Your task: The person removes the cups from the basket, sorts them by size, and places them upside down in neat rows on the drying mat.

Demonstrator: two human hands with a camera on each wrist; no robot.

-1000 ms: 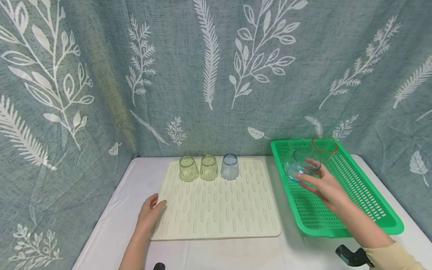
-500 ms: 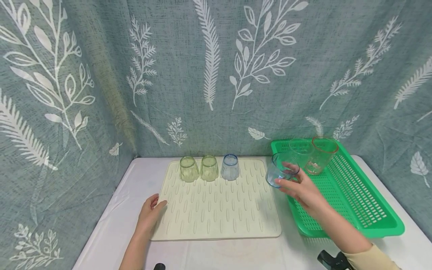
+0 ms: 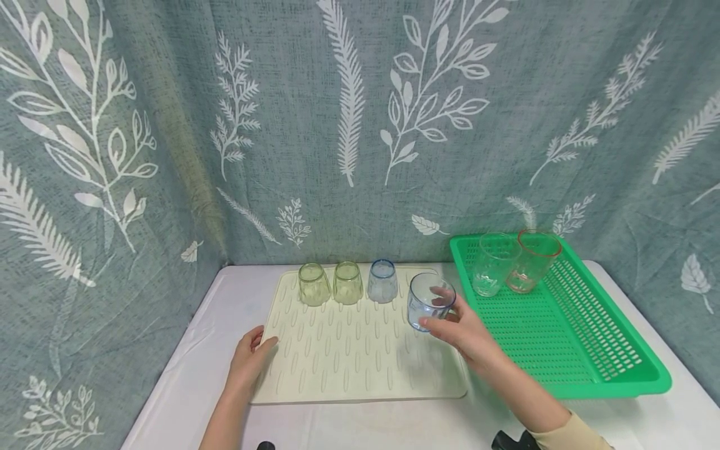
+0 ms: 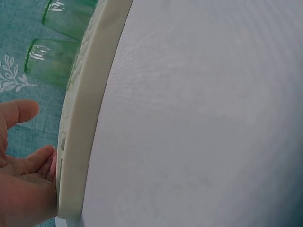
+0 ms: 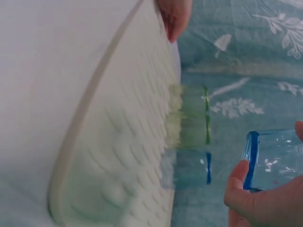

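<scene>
My right hand (image 3: 472,337) grips a clear, blue-tinted drinking glass (image 3: 419,306) over the right part of the cream ribbed drying mat (image 3: 360,356). In the right wrist view, the held glass's thick blue end (image 5: 251,161) faces the mat, with a finger at it. Along the mat's back edge stand two green glasses (image 3: 314,287) (image 3: 347,286) and one blue glass (image 3: 383,284), coloured ends up. My left hand (image 3: 250,359) rests at the mat's left edge, fingers loosely bent; the left wrist view shows its fingertips (image 4: 45,153) right beside that edge.
A green perforated basket (image 3: 613,390) stands right of the mat. Inside, at its back left, are a clear glass (image 3: 489,269) and a red-rimmed glass (image 3: 531,265). A patterned grey-green curtain (image 3: 292,125) hangs behind the white-covered table (image 3: 225,294).
My right hand has carried the blue glass left from above the basket to over the mat, uncovering the clear and red-rimmed glasses. My left hand stays where it was.
</scene>
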